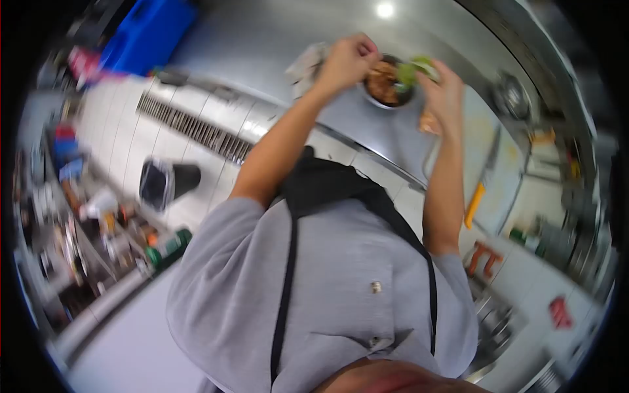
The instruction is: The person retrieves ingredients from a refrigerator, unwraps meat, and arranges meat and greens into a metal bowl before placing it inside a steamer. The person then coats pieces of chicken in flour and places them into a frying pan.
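My left hand (354, 60) is at the left rim of a round metal bowl (388, 105), its fingers pinched together. Whatever lies between those fingertips, if anything, is too small to make out. Brown chunks of food (381, 84) fill much of the bowl. On the bowl's right side, my right hand (447, 92) is closed on a bright green leafy piece (414, 69), which overlaps the rim. Motion blur hides its exact kind. Below that hand, a small orange-brown piece (429, 123) rests on the steel counter (255, 46).
A pale cutting board (508, 154) carries a knife with a yellow handle (474, 204) at right. A crumpled grey cloth (306, 71) lies left of the bowl. A blue crate (145, 36) stands upper left; a bin (169, 183) stands on the tiled floor near a drain grate (190, 126).
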`<state>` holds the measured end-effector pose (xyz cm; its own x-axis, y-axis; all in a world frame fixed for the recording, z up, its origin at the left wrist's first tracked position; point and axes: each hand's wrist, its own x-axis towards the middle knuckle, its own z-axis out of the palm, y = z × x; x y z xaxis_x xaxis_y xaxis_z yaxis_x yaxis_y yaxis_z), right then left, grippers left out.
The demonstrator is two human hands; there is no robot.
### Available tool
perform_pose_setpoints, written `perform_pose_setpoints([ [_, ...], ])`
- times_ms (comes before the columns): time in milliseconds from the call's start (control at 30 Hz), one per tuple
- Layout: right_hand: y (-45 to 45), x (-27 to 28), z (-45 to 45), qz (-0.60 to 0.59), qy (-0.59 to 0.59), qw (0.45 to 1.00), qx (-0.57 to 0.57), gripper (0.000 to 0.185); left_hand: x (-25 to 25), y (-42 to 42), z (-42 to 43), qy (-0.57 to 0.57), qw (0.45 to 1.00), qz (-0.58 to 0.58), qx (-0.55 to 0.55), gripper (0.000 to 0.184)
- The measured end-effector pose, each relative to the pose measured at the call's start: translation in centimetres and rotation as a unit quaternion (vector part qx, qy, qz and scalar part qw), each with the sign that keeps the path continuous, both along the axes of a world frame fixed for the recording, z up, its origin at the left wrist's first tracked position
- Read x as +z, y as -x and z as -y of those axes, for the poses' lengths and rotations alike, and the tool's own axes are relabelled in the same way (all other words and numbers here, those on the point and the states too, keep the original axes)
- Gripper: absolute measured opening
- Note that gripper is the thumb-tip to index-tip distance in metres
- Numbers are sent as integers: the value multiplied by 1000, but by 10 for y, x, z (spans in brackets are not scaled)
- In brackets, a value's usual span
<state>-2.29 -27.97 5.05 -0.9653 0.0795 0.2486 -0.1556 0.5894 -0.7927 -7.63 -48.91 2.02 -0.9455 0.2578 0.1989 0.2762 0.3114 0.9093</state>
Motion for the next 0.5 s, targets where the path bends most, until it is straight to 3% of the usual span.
perform_pose_setpoints([
  [33, -2, -5, 0, 10, 32, 999, 9, 25, -22, -5, 25, 5, 999, 8, 41, 29],
  [100, -9, -5, -16, 27, 39, 999, -12, 24, -71, -12, 14, 211, 964, 157, 24, 30],
  [133, -11, -4, -23, 16, 77, 996, -33, 23, -82, -17, 4, 199, 967, 160, 11, 30],
  [200, -16, 1, -40, 4, 108, 992, -66, 22, -96, -24, -6, 14, 960, 275, 50, 22],
  [233, -15, 7, -44, 19, 135, 987, -85, 21, -98, -25, -14, 11, 959, 280, 42, 22],
  [300, -11, 17, -45, 35, 159, 982, -100, 19, -98, -22, -18, -183, 929, 313, 77, 17],
  [367, -10, 21, -39, 19, 188, 979, -70, 19, -100, -23, -22, -191, 915, 342, 91, 19],
  [500, -12, 24, -23, 16, 198, 979, -44, 19, -103, -37, -9, -166, 940, 284, 90, 18],
])
